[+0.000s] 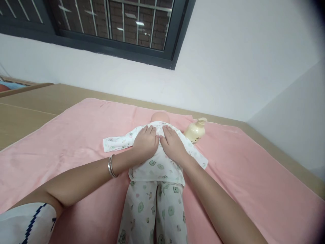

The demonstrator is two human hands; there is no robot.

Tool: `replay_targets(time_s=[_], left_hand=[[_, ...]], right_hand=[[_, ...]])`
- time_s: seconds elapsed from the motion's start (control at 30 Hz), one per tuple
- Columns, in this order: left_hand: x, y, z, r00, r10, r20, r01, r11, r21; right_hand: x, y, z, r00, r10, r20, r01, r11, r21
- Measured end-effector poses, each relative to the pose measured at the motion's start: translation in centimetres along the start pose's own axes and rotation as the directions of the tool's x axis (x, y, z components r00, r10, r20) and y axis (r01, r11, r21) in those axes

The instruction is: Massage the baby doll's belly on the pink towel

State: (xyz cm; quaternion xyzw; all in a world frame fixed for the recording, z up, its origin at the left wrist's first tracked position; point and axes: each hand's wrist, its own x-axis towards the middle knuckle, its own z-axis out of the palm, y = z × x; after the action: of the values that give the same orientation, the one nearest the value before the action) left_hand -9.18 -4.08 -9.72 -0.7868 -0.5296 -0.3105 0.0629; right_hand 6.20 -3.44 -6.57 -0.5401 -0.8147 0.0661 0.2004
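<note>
Your left hand and right hand lie flat on the upper torso of a clothed doll, palms down, fingers extended and unclenched, thumbs close together at the midline. The doll lies on a pink blanket, its rounded head near the blanket's far edge and its printed trousers extending toward your near edge. A cream pump bottle stands beside the sleeve on your right, near the same far edge. Bare wooden tabletop borders the blanket's far-left corner. Your left wrist bears silver bangles.

Even light; dark, perhaps blurry right corners
</note>
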Motion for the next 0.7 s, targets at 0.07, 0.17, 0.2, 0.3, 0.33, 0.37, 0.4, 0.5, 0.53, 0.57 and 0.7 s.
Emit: replay_targets(time_s=[0.07, 0.17, 0.2, 0.3, 0.33, 0.37, 0.4, 0.5, 0.53, 0.57, 0.7], left_hand=[[-0.3, 0.5, -0.4, 0.996, 0.090, 0.002, -0.090, 0.993, 0.077], [-0.1, 0.5, -1.0, 0.986, 0.154, 0.056, -0.160, 0.980, 0.120], [0.1, 0.2, -1.1, 0.983, 0.160, 0.086, -0.170, 0.979, 0.115], [1.1, -0.8, -1.2, 0.976, 0.099, 0.192, -0.117, 0.990, 0.084], [1.3, -1.0, -1.2, 0.975, 0.060, 0.213, -0.079, 0.993, 0.084], [1.5, -1.1, -1.2, 0.975, 0.023, 0.221, -0.045, 0.995, 0.092], [1.5, -1.0, -1.2, 0.976, 0.003, 0.218, -0.028, 0.994, 0.109], [0.5, 0.2, -1.3, 0.978, 0.065, 0.200, -0.105, 0.975, 0.195], [0.0, 0.7, -1.4, 0.975, 0.095, 0.202, -0.141, 0.964, 0.227], [-0.5, 1.3, -1.5, 0.972, 0.113, 0.208, -0.166, 0.952, 0.257], [-1.4, 2.0, -1.9, 0.963, 0.140, 0.230, -0.202, 0.940, 0.275]], right_hand=[[0.0, 0.4, -0.5, 0.994, -0.080, 0.076, 0.082, 0.996, -0.023], [-0.5, -0.5, -1.2, 0.990, -0.070, 0.119, 0.082, 0.992, -0.097], [-0.9, -1.2, -1.3, 0.993, -0.034, 0.113, 0.051, 0.988, -0.145], [-2.0, -3.8, -1.4, 0.993, 0.024, 0.114, 0.011, 0.955, -0.295], [-2.4, -4.4, -1.5, 0.992, 0.017, 0.126, 0.024, 0.946, -0.324], [-2.6, -4.9, -1.5, 0.991, 0.006, 0.136, 0.040, 0.943, -0.332], [-2.6, -5.0, -1.6, 0.990, 0.000, 0.139, 0.045, 0.946, -0.320], [-2.0, -3.8, -1.8, 0.993, 0.016, 0.113, 0.009, 0.976, -0.218], [-1.6, -3.1, -1.8, 0.994, 0.007, 0.109, 0.013, 0.984, -0.177], [-1.2, -2.3, -1.7, 0.994, -0.016, 0.108, 0.031, 0.990, -0.139], [-0.5, -0.6, -1.1, 0.992, -0.096, 0.084, 0.101, 0.993, -0.064]])
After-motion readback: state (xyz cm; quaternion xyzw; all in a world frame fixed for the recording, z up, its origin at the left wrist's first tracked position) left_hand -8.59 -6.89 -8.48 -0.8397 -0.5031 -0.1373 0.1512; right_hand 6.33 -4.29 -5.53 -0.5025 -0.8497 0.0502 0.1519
